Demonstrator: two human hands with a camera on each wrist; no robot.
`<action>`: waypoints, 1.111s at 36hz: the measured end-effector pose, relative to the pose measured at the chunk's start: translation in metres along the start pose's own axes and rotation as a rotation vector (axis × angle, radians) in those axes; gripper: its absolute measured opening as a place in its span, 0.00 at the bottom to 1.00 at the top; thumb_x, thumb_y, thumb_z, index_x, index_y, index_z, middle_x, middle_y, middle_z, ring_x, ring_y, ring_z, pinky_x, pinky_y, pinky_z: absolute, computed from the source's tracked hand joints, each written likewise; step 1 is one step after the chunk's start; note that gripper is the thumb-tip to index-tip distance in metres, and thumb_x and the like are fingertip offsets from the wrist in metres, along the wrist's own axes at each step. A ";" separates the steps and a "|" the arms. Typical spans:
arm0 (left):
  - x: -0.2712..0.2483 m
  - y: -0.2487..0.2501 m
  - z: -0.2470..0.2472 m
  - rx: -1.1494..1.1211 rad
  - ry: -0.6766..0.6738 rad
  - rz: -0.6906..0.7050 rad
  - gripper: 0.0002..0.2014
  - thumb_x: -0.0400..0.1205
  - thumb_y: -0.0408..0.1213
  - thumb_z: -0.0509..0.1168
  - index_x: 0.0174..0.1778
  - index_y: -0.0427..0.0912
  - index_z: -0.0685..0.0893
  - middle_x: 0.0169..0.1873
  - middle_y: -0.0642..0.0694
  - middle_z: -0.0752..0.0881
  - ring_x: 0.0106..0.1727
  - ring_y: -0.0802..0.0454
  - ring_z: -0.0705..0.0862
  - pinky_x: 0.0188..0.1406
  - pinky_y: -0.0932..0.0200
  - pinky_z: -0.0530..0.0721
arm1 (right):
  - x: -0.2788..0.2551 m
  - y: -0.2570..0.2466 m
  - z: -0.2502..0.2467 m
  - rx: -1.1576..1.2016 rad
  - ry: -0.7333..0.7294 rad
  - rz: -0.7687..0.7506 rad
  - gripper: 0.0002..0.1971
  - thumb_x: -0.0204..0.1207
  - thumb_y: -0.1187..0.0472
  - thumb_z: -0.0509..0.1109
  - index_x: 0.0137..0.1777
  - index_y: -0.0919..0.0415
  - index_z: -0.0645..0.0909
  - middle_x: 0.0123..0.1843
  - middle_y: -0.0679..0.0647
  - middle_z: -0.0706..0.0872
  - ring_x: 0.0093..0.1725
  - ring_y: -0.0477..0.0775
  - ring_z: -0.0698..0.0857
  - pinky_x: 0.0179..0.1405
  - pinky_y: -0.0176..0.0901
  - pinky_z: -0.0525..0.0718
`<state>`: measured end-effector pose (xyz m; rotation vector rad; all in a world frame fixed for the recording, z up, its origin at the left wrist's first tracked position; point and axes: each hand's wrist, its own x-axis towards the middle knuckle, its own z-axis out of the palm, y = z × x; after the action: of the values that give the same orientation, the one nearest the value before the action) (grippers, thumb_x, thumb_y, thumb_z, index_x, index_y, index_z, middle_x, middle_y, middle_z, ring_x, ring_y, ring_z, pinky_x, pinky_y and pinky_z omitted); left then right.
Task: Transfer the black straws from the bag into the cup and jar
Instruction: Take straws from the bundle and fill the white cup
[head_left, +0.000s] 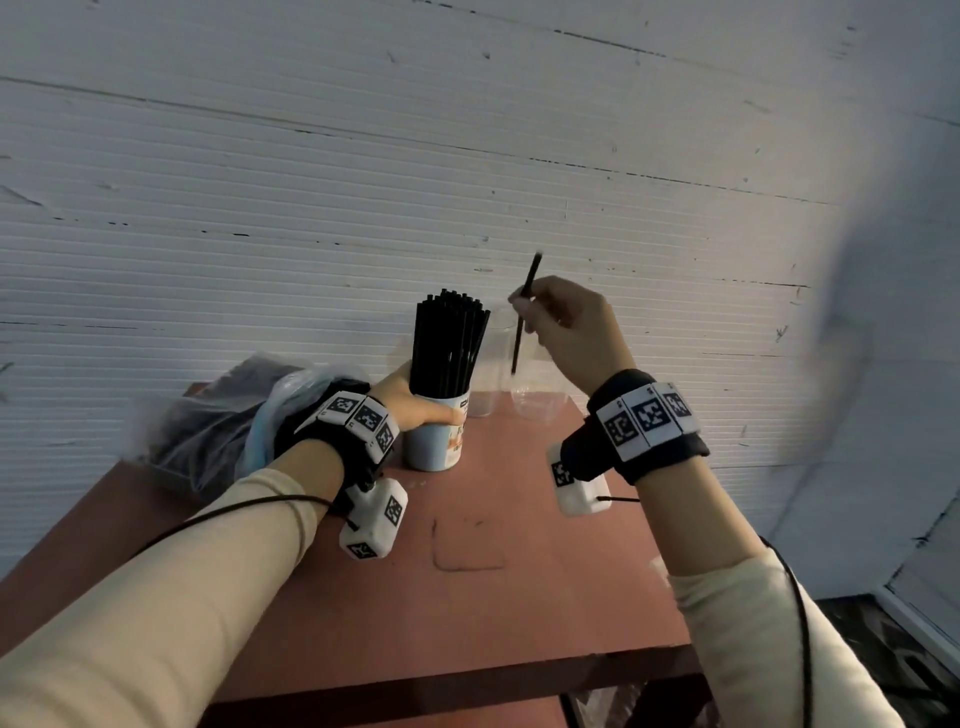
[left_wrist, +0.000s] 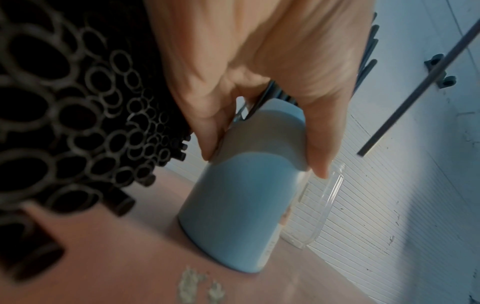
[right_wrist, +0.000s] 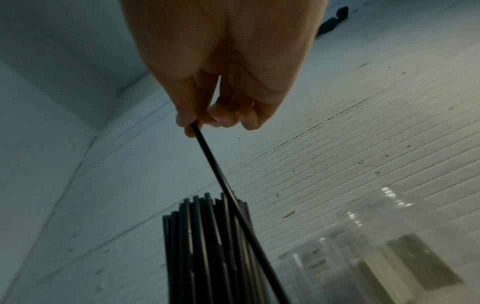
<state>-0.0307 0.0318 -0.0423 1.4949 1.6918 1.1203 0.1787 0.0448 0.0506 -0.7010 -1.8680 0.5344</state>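
My right hand (head_left: 566, 327) is pinching one near-upright straw (head_left: 523, 317) over the clear jar (head_left: 511, 364), at three o'clock from the cup (head_left: 435, 436) my left hand (head_left: 410, 402) is gripping.

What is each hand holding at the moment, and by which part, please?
Right hand: a single black straw, pinched in its upper half. Left hand: the blue cup, gripped near its rim.

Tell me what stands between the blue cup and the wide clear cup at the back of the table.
A small clear jar stands between blue cup and wide clear cup, in the head view.
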 end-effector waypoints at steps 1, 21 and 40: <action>0.000 0.001 0.000 -0.002 -0.015 0.005 0.31 0.65 0.35 0.84 0.62 0.52 0.78 0.57 0.51 0.86 0.59 0.51 0.84 0.63 0.54 0.80 | 0.003 -0.003 0.000 -0.001 0.021 -0.012 0.05 0.79 0.60 0.71 0.48 0.61 0.87 0.36 0.55 0.85 0.35 0.46 0.79 0.39 0.39 0.78; 0.000 0.005 0.016 -0.054 -0.097 0.045 0.39 0.62 0.36 0.85 0.70 0.47 0.77 0.58 0.49 0.87 0.62 0.49 0.85 0.66 0.46 0.82 | 0.011 0.016 0.033 -0.275 -0.010 -0.118 0.38 0.75 0.68 0.69 0.81 0.55 0.54 0.34 0.51 0.83 0.31 0.42 0.81 0.31 0.23 0.76; 0.010 0.000 0.040 -0.098 0.006 -0.032 0.62 0.46 0.57 0.86 0.75 0.44 0.66 0.63 0.48 0.82 0.65 0.47 0.82 0.68 0.44 0.80 | 0.004 0.011 0.027 -0.429 -0.001 -0.240 0.21 0.76 0.70 0.62 0.68 0.61 0.80 0.62 0.59 0.77 0.63 0.60 0.77 0.63 0.42 0.73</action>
<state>0.0025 0.0495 -0.0600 1.4006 1.6354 1.1750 0.1551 0.0545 0.0358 -0.7363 -2.0545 -0.0249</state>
